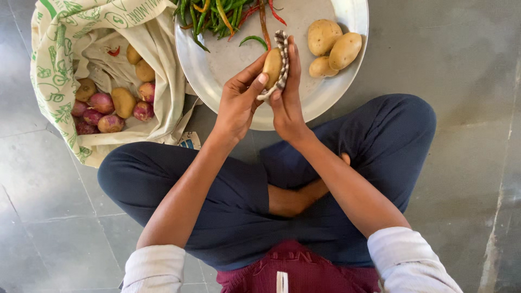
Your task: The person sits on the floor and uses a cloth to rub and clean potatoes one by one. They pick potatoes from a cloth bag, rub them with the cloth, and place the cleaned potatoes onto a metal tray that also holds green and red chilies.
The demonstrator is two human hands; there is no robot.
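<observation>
My left hand (239,100) grips a yellow-brown potato (272,66) from the left, with the thumb across its front. My right hand (287,106) presses a small striped cloth (281,57) against the potato's right side. Both hands are raised over the near rim of a large round metal plate (228,65). On the plate lie three more potatoes (331,46) at the right and a heap of green and red chillies (222,16) at the far side.
An open cloth bag (65,49) with green print lies to the left, holding potatoes and purple onions (103,111). I sit cross-legged on a grey tiled floor (467,135), my knees spread to both sides below the plate.
</observation>
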